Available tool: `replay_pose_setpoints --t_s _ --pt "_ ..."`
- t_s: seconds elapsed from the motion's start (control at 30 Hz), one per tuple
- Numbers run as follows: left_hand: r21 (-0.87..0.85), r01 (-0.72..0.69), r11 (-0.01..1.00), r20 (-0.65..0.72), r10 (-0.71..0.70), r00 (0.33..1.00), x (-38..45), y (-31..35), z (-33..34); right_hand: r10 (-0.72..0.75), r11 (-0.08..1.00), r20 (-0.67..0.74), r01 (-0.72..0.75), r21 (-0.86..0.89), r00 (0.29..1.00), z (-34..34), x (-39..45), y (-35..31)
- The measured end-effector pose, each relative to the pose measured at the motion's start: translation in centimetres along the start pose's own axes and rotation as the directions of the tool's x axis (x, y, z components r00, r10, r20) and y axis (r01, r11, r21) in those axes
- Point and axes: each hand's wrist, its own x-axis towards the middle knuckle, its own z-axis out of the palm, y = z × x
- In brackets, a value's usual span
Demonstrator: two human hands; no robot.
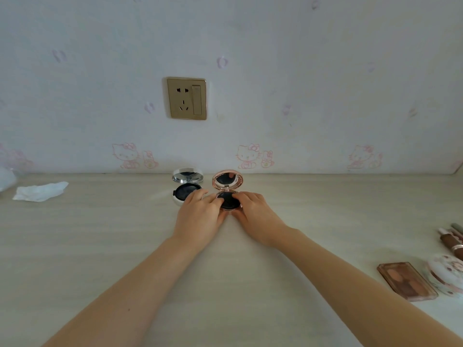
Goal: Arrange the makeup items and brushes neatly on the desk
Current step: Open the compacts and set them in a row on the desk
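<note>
Nearest my camera: two bare forearms, running up from the bottom edge and converging at mid-desk (100, 234).

Item, left hand (200, 214): fingers curled onto the near-left rim of the pink compact (227, 194), gripping it.

Item, right hand (255, 211): fingers curled over the compact's right rim and black pad, gripping it. Both hands hide most of the base; I cannot make out its near edge.

Pink compact: near the back of the desk, centre, lid open and upright, mirror facing me, hinge on the wall side.

Silver compact (186, 186): just left of the pink one, also open, mirror toward me; the left hand covers its near-right corner.

Right edge, partly cut off: eyeshadow palette (407, 280), long axis slanting near-right; a round floral case (446, 274); several tubes (451, 240), too cropped to identify.

Far left: crumpled tissue (40, 191).

Wall: gold socket (186, 98).
</note>
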Motion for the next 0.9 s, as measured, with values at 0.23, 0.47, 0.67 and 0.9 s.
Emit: replay_pose_setpoints --t_s 0.23,0.47,0.67,0.9 --pt "0.017 0.013 1.000 0.002 -0.013 1.000 1.2 -0.6 0.8 -0.007 0.999 -0.024 0.008 0.032 1.000 0.4 1.5 0.2" --pt "0.002 0.013 1.000 0.014 -0.013 1.000 1.7 -0.9 1.2 -0.012 0.999 -0.042 0.013 0.033 0.999 0.5 2.0 0.4" --pt "0.016 0.015 1.000 0.032 -0.016 0.999 1.7 -1.0 1.5 -0.011 0.999 -0.046 0.013 0.036 0.999 0.5 1.9 0.4" --pt "0.045 0.013 0.999 0.053 -0.016 0.998 1.6 -0.6 1.2 -0.008 0.999 -0.055 0.010 0.041 0.998 0.1 1.5 0.1"
